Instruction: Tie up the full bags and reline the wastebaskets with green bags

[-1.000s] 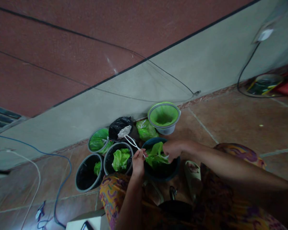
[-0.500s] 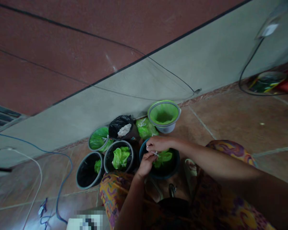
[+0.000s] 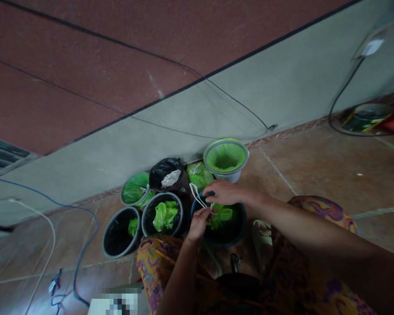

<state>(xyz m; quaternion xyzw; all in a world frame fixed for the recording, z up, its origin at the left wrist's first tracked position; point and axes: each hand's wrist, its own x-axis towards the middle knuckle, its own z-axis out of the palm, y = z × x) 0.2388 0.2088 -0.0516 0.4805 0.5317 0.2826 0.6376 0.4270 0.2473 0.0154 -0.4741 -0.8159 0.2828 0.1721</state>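
Note:
My left hand [image 3: 199,224] pinches the base of a white drawstring [image 3: 196,194], whose loop sticks up to the left. Just above it, my right hand [image 3: 223,192] has its fingers loosely curved and apart, close beside the string; whether a fingertip touches it I cannot tell. Below both hands, a green plastic bag [image 3: 221,216] sits gathered inside a dark bin with a blue rim [image 3: 243,232]. My hands and forearms cover part of the rim. The bin stands on the floor between my feet.
Left of my bin stand a black-lined bin with a green bag [image 3: 165,216], another dark bin [image 3: 116,234], a green-lined bin [image 3: 133,190] and a black-bagged bin [image 3: 160,170]. By the wall are a tied green bag [image 3: 198,175] and a green-lined grey bin [image 3: 226,157]. A blue hose [image 3: 93,236] crosses the floor.
My right hand has opened from a closed grip and lifted slightly. The white drawstring, pulled between my hands before, now stands up as a loop from my left fingers.

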